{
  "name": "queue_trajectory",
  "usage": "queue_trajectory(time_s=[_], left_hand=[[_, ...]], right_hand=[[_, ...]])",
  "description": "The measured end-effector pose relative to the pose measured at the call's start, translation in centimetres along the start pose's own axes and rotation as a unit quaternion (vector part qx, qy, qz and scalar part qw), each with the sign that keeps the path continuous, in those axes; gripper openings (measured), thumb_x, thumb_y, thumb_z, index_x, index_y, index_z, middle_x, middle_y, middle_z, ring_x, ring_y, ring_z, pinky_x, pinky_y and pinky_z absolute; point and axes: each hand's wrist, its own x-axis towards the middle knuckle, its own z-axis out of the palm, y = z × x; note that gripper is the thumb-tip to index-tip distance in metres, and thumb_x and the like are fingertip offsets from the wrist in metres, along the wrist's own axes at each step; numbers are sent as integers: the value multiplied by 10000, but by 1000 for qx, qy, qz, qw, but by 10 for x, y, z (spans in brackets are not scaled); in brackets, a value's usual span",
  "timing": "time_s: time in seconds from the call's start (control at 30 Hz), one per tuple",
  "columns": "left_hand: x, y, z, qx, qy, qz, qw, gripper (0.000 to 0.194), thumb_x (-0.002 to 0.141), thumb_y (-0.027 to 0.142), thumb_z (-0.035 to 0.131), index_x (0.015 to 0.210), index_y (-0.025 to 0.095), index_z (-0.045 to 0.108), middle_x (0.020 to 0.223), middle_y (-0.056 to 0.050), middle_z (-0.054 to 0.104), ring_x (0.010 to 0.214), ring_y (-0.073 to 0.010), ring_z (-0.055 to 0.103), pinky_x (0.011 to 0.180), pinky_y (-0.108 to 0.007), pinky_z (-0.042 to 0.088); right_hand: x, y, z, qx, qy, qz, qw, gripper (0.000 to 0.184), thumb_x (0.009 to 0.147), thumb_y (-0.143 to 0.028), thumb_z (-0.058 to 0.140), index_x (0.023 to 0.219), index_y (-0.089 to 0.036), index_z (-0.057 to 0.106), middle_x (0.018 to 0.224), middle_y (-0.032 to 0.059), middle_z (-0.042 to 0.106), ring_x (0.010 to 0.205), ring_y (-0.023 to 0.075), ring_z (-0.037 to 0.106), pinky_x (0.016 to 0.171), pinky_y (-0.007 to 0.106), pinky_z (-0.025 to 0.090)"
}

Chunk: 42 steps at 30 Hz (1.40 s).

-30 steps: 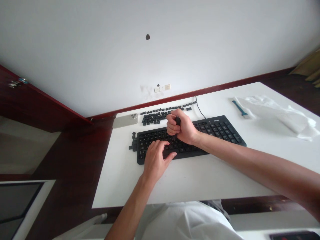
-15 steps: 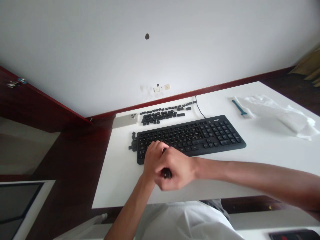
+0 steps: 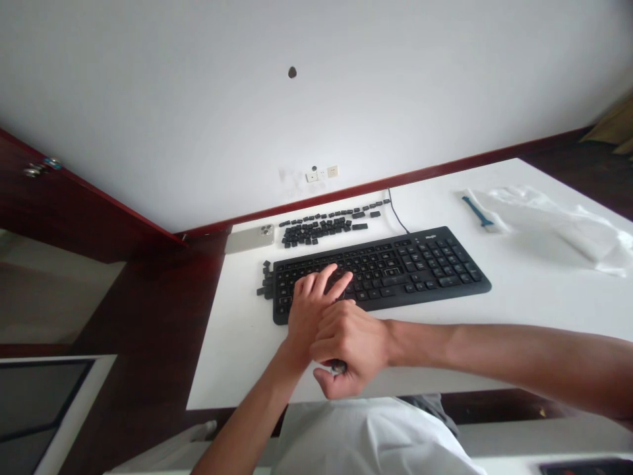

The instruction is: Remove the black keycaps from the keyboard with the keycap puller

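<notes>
My left hand [image 3: 312, 311] lies on the left part of a black computer keyboard [image 3: 410, 274], its fingers spread over the keys. My right hand [image 3: 352, 349] crosses over my left wrist, near the table's front edge. Its fingers are closed around a small dark object [image 3: 339, 366], mostly hidden, perhaps a keycap. Loose black keycaps [image 3: 316, 229] lie in rows and a heap behind the keyboard. A small pile of keycaps [image 3: 266, 282] sits against its left end.
A smartphone [image 3: 250, 239] lies at the table's back left. A black cable [image 3: 398, 214] runs from the keyboard to the wall. On the white table [image 3: 237, 369] at the right lie a crumpled white plastic sheet [image 3: 548, 227] and a blue-handled tool [image 3: 477, 211].
Since a second ago, my right hand has moved from above the keyboard's top edge down past its front edge. My left hand has slid slightly up the keys, its fingers now spread.
</notes>
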Motion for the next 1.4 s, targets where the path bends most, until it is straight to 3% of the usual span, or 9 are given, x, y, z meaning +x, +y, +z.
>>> queue_trajectory(time_s=[0.13,0.23,0.37,0.5,0.7,0.93,1.23,1.4], left_hand=[[7,-3,2,39,-2,38,999,527,1025,424,609,1541,391,506,1690,-1,380,1552,-378,317,1241,-635,317],[15,-8,4,34,-19,77,996,549,1052,417,556,1588,353,455,1737,1,281,1625,-360,151,1279,-600,293],[28,-14,4,11,-67,139,988,548,1089,403,475,1627,356,380,1751,27,235,1633,-314,147,1307,-560,266],[34,-16,4,3,-83,146,986,534,1109,371,415,1638,378,344,1741,58,254,1628,-288,179,1318,-562,238],[33,-18,9,-1,-74,145,987,526,1113,327,384,1635,386,351,1736,79,260,1625,-276,194,1319,-555,240],[33,-18,12,-13,-67,138,988,523,1108,317,393,1626,392,368,1728,89,275,1625,-269,196,1323,-549,231],[33,-14,4,-93,-80,125,985,457,1096,257,376,1505,343,560,1651,69,443,1609,-248,254,1324,-527,225],[32,-14,3,-91,-72,124,986,455,1086,253,398,1499,341,568,1649,66,447,1603,-252,268,1321,-524,229]], right_hand=[[0,1,-1,1,7,-11,1000,205,793,-272,528,591,-243,504,514,-14,592,527,162,561,576,333,402],[-1,1,0,4,-2,-8,1000,233,799,-281,521,573,-247,476,508,-18,585,511,158,552,554,337,385],[-3,2,1,7,-14,4,1000,286,819,-322,523,555,-251,442,492,-26,570,473,153,528,512,344,339],[-3,3,1,2,-33,13,999,302,823,-345,519,554,-254,417,487,-24,567,466,158,528,509,349,328],[2,-2,-7,19,37,12,999,265,721,-243,526,572,-247,306,457,-41,517,437,142,459,497,343,319],[6,-5,-13,29,56,16,998,300,691,-228,510,609,-247,222,429,-48,472,415,135,401,484,337,299],[10,-24,-8,-5,-77,32,996,333,718,-354,509,604,-239,218,439,-34,484,451,158,491,503,352,308],[11,-25,-7,12,-132,42,990,364,742,-371,510,609,-248,195,455,-13,533,455,184,501,495,364,332]])
